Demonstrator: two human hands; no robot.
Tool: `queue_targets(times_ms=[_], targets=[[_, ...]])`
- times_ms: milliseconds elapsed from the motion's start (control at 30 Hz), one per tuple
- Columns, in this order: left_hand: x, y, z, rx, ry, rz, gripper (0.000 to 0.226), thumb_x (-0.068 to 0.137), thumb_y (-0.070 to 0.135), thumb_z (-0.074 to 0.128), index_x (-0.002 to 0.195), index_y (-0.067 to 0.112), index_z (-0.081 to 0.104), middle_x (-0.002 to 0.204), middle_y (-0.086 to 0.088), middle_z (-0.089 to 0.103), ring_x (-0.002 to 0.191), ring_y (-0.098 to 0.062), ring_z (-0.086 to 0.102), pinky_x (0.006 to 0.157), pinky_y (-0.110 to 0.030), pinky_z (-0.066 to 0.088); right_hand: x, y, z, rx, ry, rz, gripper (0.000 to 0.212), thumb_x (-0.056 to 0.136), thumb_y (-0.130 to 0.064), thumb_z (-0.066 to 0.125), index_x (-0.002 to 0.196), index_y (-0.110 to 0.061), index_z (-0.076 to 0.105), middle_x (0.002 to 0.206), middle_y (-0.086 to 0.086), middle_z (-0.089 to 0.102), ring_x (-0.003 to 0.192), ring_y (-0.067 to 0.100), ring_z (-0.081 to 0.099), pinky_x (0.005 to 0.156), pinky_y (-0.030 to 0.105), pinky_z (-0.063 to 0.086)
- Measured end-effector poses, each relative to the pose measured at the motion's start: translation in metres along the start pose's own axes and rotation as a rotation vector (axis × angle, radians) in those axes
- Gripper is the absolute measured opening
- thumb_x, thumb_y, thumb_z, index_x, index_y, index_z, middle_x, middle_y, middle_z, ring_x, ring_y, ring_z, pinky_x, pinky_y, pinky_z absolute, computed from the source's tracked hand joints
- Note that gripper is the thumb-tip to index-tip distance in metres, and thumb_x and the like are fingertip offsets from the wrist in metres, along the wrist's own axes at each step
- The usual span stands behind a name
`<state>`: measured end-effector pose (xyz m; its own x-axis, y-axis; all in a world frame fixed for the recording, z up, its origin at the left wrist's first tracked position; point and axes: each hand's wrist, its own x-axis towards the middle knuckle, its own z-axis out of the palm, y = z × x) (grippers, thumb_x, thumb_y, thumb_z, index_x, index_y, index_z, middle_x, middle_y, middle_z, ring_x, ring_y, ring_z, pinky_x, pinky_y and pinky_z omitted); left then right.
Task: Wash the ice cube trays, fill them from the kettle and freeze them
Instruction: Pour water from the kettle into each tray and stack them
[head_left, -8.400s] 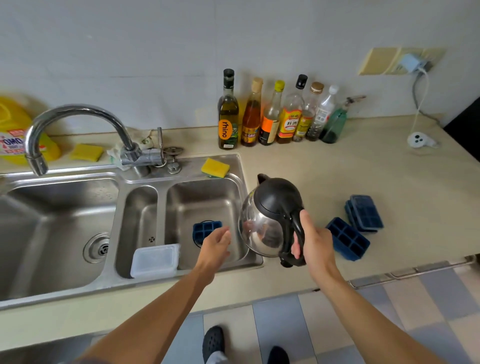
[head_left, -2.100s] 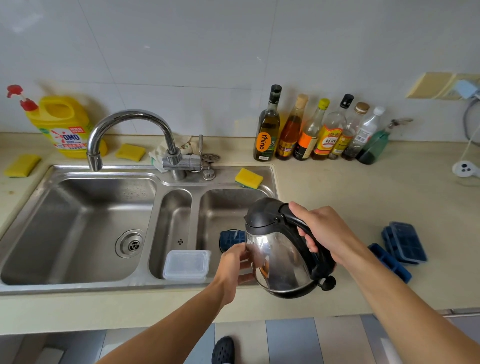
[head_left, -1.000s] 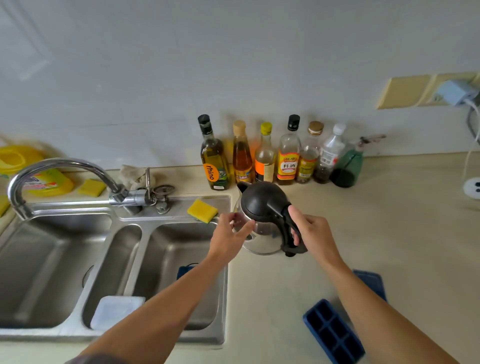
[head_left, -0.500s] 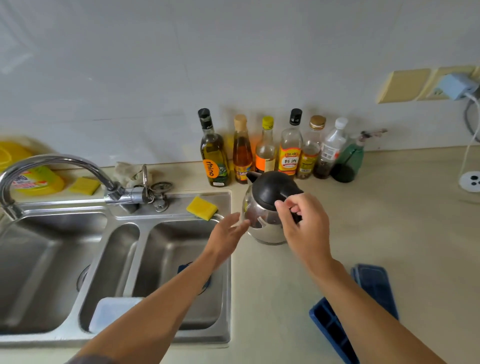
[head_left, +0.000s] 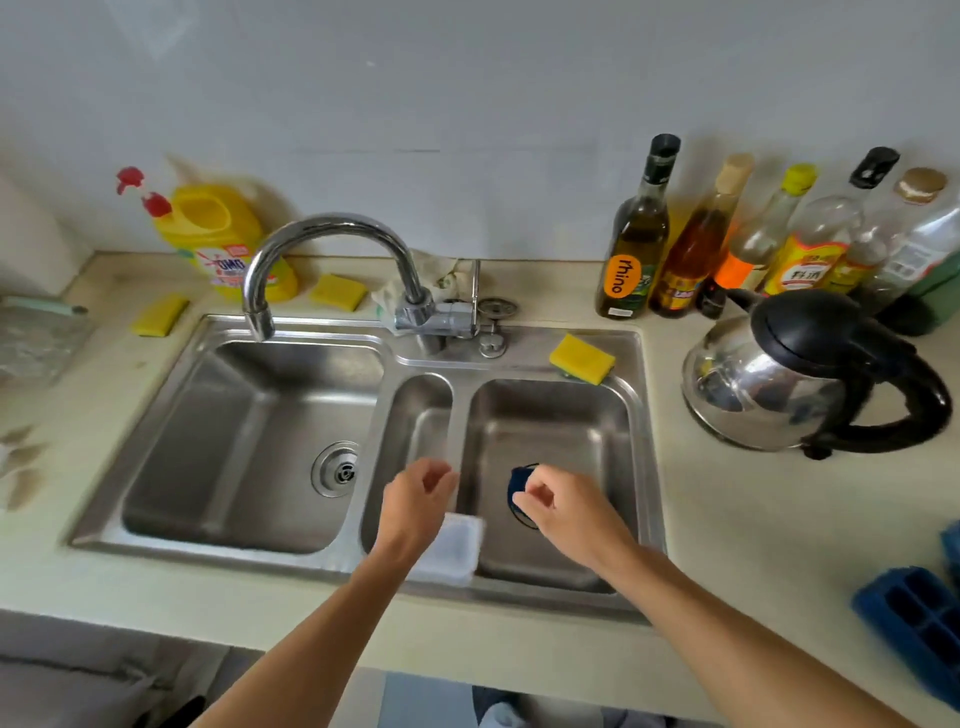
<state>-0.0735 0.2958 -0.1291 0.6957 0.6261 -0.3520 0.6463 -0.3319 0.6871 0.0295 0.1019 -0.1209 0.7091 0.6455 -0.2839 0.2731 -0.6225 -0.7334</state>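
My right hand (head_left: 558, 512) hovers loosely curled and empty over the sink tray (head_left: 519, 482); my left hand (head_left: 415, 501) likewise. Three trays counted, two being counter trays (head_left: 906, 621) far right; one kettle (head_left: 769, 389).

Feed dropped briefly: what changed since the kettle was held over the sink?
The right hand set the steel kettle with black lid and handle on the counter by the bottles and let go. It and the left hand moved over the sink. The blue ice cube tray in the right basin and white plastic box stayed put.
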Motion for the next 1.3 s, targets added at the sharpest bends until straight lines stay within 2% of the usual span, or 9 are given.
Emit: queue_targets(times_ms=[100,233,333,467,767,900,1033,1100,1300], targets=[[0.002,-0.032,-0.017,0.093,-0.008,-0.032,0.017,0.097,0.027,0.064,0.109,0.017,0.072,0.097,0.003,0.074,0.090,-0.015,0.067,0.078,-0.025,0.049,0.008,-0.003,0.039,-0.033,-0.105,0.125,0.022,0.096,-0.039,0.064,0.081,-0.023,0.059,0.075,-0.008,0.065,0.066,0.007,0.058,0.060,0.025,0.043],[0.003,-0.057,-0.026,0.195,-0.086,-0.043,0.033,0.097,0.031,0.065,0.126,0.014,0.066,0.114,-0.004,0.069,0.097,-0.016,0.062,0.084,-0.025,0.047,0.013,0.001,0.069,-0.030,-0.245,0.296,0.039,0.098,-0.043,0.062,0.072,-0.015,0.055,0.062,0.006,0.057,0.052,0.017,0.051,0.059,0.031,0.045],[0.004,-0.066,-0.026,0.266,-0.131,-0.008,0.034,0.098,0.034,0.065,0.125,0.013,0.066,0.116,-0.006,0.068,0.091,-0.014,0.057,0.081,-0.023,0.045,0.012,0.004,0.082,-0.017,-0.305,0.375,0.040,0.099,-0.042,0.060,0.082,-0.005,0.065,0.071,0.013,0.069,0.049,0.013,0.058,0.058,0.029,0.051],[0.003,-0.069,-0.023,0.296,-0.124,0.011,0.035,0.098,0.035,0.064,0.127,0.016,0.065,0.122,-0.005,0.064,0.090,-0.012,0.054,0.081,-0.021,0.044,0.013,0.005,0.092,0.031,-0.287,0.375,0.036,0.097,-0.039,0.064,0.090,-0.004,0.070,0.082,0.020,0.074,0.046,0.011,0.056,0.052,0.023,0.047],[-0.004,-0.051,-0.014,0.227,-0.020,-0.011,0.028,0.097,0.026,0.067,0.123,0.014,0.066,0.120,-0.004,0.064,0.093,-0.014,0.060,0.086,-0.026,0.050,0.011,-0.002,0.076,0.025,-0.255,0.296,0.037,0.096,-0.037,0.065,0.067,-0.019,0.050,0.060,0.001,0.054,0.053,0.017,0.051,0.058,0.033,0.045],[-0.004,-0.024,-0.006,0.145,0.010,-0.018,0.022,0.097,0.018,0.065,0.119,0.013,0.066,0.109,-0.002,0.068,0.095,-0.018,0.063,0.083,-0.028,0.052,0.005,0.006,0.048,0.034,-0.204,0.289,0.027,0.100,-0.036,0.062,0.081,-0.017,0.057,0.074,0.003,0.070,0.065,0.022,0.068,0.065,0.037,0.055],[-0.005,0.009,0.016,0.057,-0.013,0.035,0.013,0.097,0.010,0.064,0.104,0.020,0.067,0.092,0.005,0.069,0.084,-0.009,0.065,0.070,-0.014,0.048,-0.001,0.031,0.012,0.089,-0.121,0.331,0.014,0.103,-0.027,0.058,0.092,-0.018,0.059,0.085,0.002,0.071,0.061,0.010,0.068,0.054,0.021,0.054],[-0.002,0.024,0.032,0.046,-0.029,0.068,0.014,0.096,0.009,0.066,0.106,0.018,0.069,0.093,0.007,0.071,0.085,-0.006,0.066,0.076,-0.019,0.056,-0.003,0.046,-0.004,0.108,-0.080,0.350,0.012,0.104,-0.026,0.058,0.093,-0.021,0.059,0.084,-0.001,0.069,0.057,0.007,0.066,0.051,0.017,0.050],[0.018,0.052,0.080,0.070,-0.135,0.044,0.020,0.095,0.004,0.061,0.108,0.013,0.073,0.099,-0.004,0.075,0.089,-0.025,0.070,0.086,-0.042,0.060,-0.006,0.081,-0.033,0.179,0.018,0.405,0.011,0.104,-0.020,0.059,0.093,-0.017,0.059,0.079,0.005,0.067,0.057,0.013,0.063,0.052,0.023,0.047]])
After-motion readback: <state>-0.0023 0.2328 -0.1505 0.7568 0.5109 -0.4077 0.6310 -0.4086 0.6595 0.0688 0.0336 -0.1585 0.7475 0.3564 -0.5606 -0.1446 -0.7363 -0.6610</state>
